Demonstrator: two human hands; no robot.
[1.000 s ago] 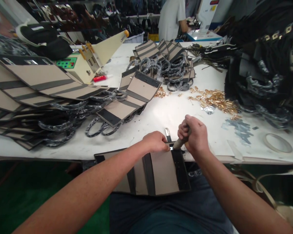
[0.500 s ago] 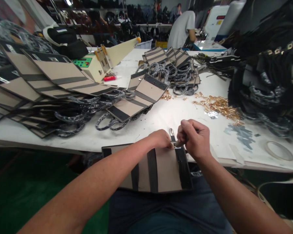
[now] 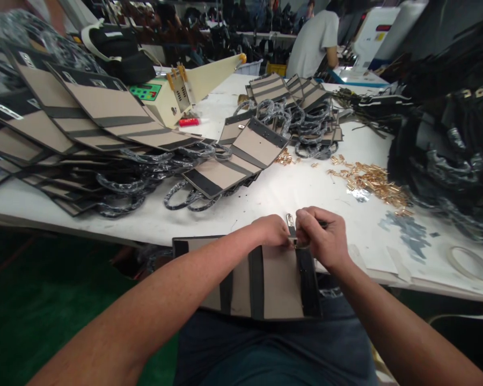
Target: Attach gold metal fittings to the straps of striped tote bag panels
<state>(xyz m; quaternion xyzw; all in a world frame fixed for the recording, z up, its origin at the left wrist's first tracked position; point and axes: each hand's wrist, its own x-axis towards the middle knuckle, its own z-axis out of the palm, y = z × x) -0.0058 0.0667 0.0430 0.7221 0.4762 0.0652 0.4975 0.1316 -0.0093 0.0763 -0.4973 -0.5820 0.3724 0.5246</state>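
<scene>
A flat beige bag panel (image 3: 279, 284) with black bands lies across my lap, its far edge against the table edge. My left hand (image 3: 272, 230) is closed at the panel's far right edge, fingertips pinched there beside a short black strap with a shiny metal clasp (image 3: 290, 220) at its end. Just right of the strap, my right hand (image 3: 325, 236) is curled into a fist, thumb on top. A thin dark thing shows within that fist, too hidden to name. Its lower end meets the panel edge close to my left fingertips.
Stacked bag panels (image 3: 116, 115) with plastic-wrapped handles fill the left; more panels (image 3: 241, 155) lie ahead. Gold metal pieces (image 3: 376, 182), grey strips (image 3: 410, 233) and a tape roll (image 3: 471, 264) lie right. A cream machine (image 3: 165, 99) stands behind; a person (image 3: 312, 43) sits farther back.
The view has shifted slightly, so the table things appear a little farther right. My right fist has tilted and lowered slightly at the panel edge; my left hand stays at the same spot.
</scene>
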